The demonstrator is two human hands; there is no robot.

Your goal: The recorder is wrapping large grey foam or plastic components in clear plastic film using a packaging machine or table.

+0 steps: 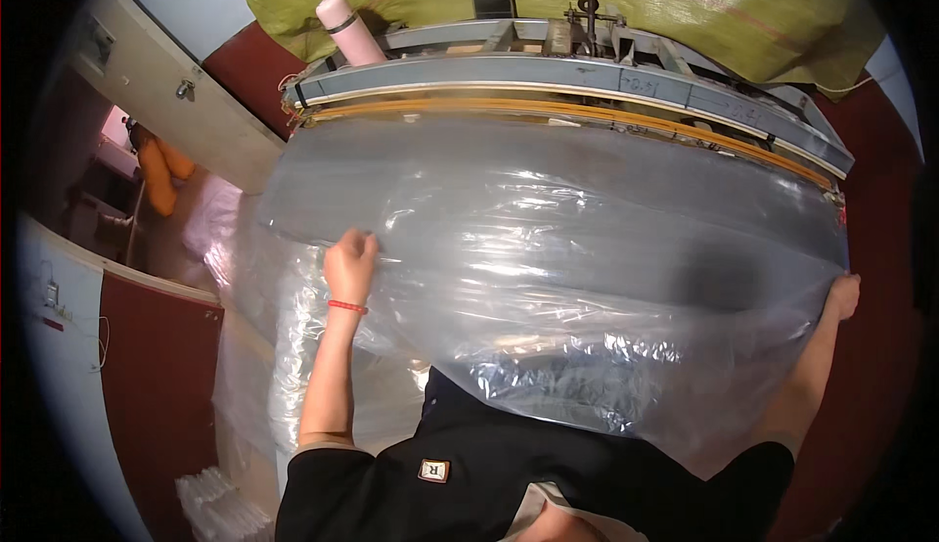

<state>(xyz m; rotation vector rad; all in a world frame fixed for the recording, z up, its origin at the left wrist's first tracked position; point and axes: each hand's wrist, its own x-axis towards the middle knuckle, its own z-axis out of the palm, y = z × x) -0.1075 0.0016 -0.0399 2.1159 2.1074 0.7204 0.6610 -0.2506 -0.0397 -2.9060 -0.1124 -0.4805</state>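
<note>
A wide sheet of clear plastic film stretches across in front of me, shiny and wrinkled, and sags toward my body along its near side. My left hand, with a red band at the wrist, is closed on the film at its left part. At the far right edge, my right hand grips the film with bent fingers. Between the two hands the film hangs fairly taut. Its far side reaches a long metal frame with an orange strip along it.
A pink bottle stands on the frame's left part, and a black clamp-like fitting rises near its middle. Yellow-green sheeting hangs behind. At left are an open door, a clear film roll and stacked clear bags.
</note>
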